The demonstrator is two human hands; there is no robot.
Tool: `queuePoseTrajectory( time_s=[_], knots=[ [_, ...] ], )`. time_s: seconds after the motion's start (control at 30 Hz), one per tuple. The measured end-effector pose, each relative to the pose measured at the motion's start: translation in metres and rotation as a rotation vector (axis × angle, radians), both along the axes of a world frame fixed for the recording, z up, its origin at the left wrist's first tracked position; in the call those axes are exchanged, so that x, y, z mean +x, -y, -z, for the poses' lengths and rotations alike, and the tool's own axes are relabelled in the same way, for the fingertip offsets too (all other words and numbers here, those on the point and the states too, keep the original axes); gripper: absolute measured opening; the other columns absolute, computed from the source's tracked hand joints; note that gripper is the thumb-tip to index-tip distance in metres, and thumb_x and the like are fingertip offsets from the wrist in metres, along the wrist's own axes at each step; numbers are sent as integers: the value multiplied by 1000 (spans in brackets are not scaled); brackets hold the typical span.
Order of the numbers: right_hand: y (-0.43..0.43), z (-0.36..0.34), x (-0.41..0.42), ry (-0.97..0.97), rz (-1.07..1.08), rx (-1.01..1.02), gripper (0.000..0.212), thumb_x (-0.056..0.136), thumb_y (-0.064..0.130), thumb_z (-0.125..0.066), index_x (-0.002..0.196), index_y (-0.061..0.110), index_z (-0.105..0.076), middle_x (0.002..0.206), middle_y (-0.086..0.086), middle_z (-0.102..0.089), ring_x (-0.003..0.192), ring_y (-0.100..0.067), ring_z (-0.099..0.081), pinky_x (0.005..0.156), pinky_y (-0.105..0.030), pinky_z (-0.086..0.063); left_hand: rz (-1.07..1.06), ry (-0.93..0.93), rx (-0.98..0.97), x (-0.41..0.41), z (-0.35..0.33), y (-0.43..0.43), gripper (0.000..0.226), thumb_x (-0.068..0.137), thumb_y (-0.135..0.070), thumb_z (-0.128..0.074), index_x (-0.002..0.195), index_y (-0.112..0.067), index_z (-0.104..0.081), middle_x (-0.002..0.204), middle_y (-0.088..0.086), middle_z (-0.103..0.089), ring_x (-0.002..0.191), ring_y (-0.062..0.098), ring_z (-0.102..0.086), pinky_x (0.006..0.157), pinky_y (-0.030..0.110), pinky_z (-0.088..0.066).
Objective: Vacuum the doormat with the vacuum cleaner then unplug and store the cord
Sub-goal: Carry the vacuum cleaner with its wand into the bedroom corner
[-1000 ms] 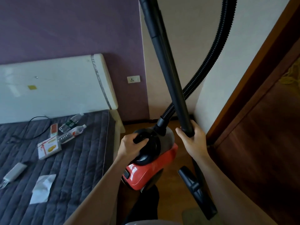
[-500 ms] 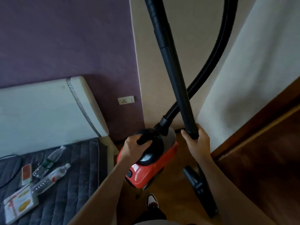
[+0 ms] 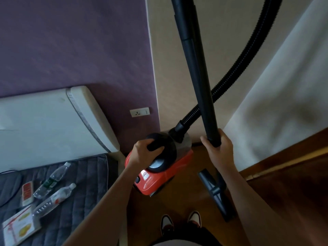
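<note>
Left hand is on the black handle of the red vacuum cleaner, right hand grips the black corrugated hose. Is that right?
Not quite. The head view shows the right hand gripping the rigid black wand tube, not the black corrugated hose, which curves behind it. The left hand is indeed on the black handle of the red vacuum cleaner.

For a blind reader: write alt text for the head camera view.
A person's left hand grips the black handle of a red canister vacuum while the right hand holds its black wand upright, floor nozzle on the wooden floor. A wall socket and bed lie left.
</note>
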State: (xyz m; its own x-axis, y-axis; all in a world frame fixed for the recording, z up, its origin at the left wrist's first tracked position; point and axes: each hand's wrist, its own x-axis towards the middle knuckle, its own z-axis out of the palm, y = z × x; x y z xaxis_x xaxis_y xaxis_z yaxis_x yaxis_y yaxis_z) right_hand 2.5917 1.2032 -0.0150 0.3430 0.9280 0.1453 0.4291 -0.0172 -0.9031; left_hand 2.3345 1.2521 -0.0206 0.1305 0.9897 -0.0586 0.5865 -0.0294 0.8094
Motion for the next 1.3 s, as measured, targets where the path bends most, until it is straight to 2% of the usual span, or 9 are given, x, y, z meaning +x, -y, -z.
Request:
queuePoseTrajectory(
  time_s=[0.17,0.27,0.43,0.57,0.67,0.77,1.07,1.23,1.3],
  knots=[
    [-15,6,17,-26,-18,-29,15,92,16,-73,91,14,-59,70,-2,-54,57,-3,-53,53,-11,-44,-28,-21,-20,6,5,-12,12,79,-19,-81,73,-19,-70,65,-8,-67,56,-1,-61,52,15,-49],
    [-24,16,31,-61,-31,-43,19,92,19,-73,88,25,-55,71,2,-53,57,-2,-52,54,-12,-44,-38,-42,-42,14,16,-16,9,79,-20,-81,78,-16,-73,69,-2,-70,61,10,-66,56,26,-54],
    [-38,42,63,-123,-53,-70,18,93,26,-72,90,31,-55,76,3,-55,63,-1,-53,59,-9,-44,-29,-61,-98,35,35,-21,12,81,-17,-79,74,-22,-70,65,-6,-66,55,1,-60,51,18,-49],
    [-52,74,88,-139,-55,-103,14,93,26,-73,96,21,-60,85,-5,-61,72,-4,-57,67,-11,-46,-30,-84,-141,55,65,-31,12,81,-18,-79,80,-7,-73,68,10,-69,56,17,-61,56,32,-51],
    [-64,108,102,-149,-31,-127,14,93,29,-73,94,28,-59,87,-6,-65,80,-15,-64,72,-24,-51,30,-91,-166,69,100,-38,14,81,-16,-79,78,-5,-71,59,2,-62,51,4,-52,51,22,-44],
    [-75,146,112,-119,7,-110,18,92,30,-73,90,36,-56,86,-13,-66,80,-27,-67,71,-37,-55,76,-113,-185,81,141,-43,12,81,-18,-79,76,-11,-70,57,-7,-59,52,4,-53,52,23,-43],
    [-107,296,145,-62,7,-59,17,93,30,-71,92,36,-55,85,-17,-64,72,-21,-63,61,-15,-48,138,-98,-230,108,295,-73,7,85,-22,-76,89,-25,-71,67,-12,-66,60,4,-62,55,24,-51],
    [-129,382,147,-72,30,14,20,92,21,-72,96,33,-57,77,-3,-58,69,-18,-59,61,-26,-48,183,-119,-203,119,386,-99,16,82,-27,-79,77,-37,-67,70,-2,-69,63,14,-64,62,38,-53],
    [-139,420,152,-56,76,55,19,90,15,-74,96,26,-59,76,3,-56,69,-15,-57,64,-30,-49,218,-111,-183,126,425,-112,13,80,-25,-80,77,-30,-69,70,1,-70,65,17,-65,63,38,-52]
  ],
)
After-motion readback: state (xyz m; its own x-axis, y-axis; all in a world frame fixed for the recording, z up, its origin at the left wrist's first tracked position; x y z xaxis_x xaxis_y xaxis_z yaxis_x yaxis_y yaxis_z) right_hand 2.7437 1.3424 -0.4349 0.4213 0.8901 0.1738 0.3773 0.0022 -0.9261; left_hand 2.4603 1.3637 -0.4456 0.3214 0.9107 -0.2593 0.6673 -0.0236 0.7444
